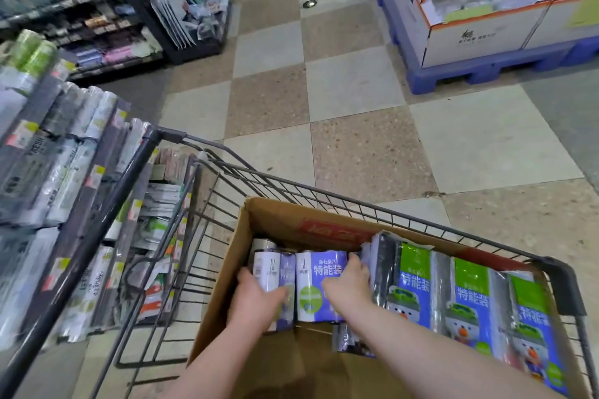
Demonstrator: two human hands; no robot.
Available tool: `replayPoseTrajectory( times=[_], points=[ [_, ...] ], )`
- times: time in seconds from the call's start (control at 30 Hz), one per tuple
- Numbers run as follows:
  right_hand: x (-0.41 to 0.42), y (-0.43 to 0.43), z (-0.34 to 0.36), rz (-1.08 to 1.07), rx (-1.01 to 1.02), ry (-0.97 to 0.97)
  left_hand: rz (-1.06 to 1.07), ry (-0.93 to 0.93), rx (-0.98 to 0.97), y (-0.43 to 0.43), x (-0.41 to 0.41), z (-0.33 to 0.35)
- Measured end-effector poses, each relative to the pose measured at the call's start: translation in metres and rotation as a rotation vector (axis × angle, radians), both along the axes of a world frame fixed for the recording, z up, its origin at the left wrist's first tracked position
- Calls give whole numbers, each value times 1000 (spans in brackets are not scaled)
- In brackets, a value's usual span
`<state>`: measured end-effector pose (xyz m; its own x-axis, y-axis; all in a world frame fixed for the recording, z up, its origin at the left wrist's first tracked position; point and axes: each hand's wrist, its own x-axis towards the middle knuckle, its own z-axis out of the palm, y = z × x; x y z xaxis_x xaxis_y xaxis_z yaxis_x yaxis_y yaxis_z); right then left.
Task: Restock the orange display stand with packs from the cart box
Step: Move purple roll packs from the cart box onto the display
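While both hands reach down into the cardboard box (275,220), the left hand (256,293) grips a white-and-purple pack (270,264), with the fingers curled round its left side and the thumb lying across its front. The right hand (346,283) holds the middle pack (316,280), a purple one with white lettering. Its thumb is on the pack's face and its fingers are tucked down behind the pack's right edge. These two packs stand side by side, touching, against the far wall of the box.

Just right of the right hand, a row of green-and-purple packs (466,298) leans along the box's right side. Beneath the right forearm lies a darker pack (348,342), too blurred to read. The box sits in a wire cart (356,206), whose rim runs just beyond the hands.

Left of the left hand, past the cart's side, sloping shelves (48,152) hold wrapped rolls with price tags. Ahead of the hands stretches a checkered tile floor (356,91). Far beyond the right hand, well apart from the cart, stands the orange-edged display stand (479,31) on a blue pallet (486,71). Far beyond the left hand, a rack (191,10) of hanging goods stands at the end of the shelving.
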<state>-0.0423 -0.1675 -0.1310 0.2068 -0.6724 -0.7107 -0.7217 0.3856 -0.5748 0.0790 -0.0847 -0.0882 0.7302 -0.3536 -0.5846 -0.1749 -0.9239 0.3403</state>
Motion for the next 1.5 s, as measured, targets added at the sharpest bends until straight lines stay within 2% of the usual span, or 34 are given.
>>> replayPoseTrajectory(
  times=[0.23, 0.33, 0.67, 1.0, 1.3, 1.5],
  points=[
    [16, -5, -17, 76, 108, 59, 44, 63, -46, 17, 3, 1],
    [14, -1, -12, -23, 145, -61, 57, 75, -78, 22, 3, 3],
    [-50, 31, 64, -146, -103, -200, 26, 208, -334, 43, -23, 41],
    [-153, 140, 138, -527, -354, -221, -337, 438, -553, 101, -86, 81],
    [-258, 256, 182, -890, -540, -157, -595, 686, -585, 148, -187, 115],
    [-330, 340, 196, -1130, -617, -88, -791, 852, -512, 180, -269, 121]
  ],
)
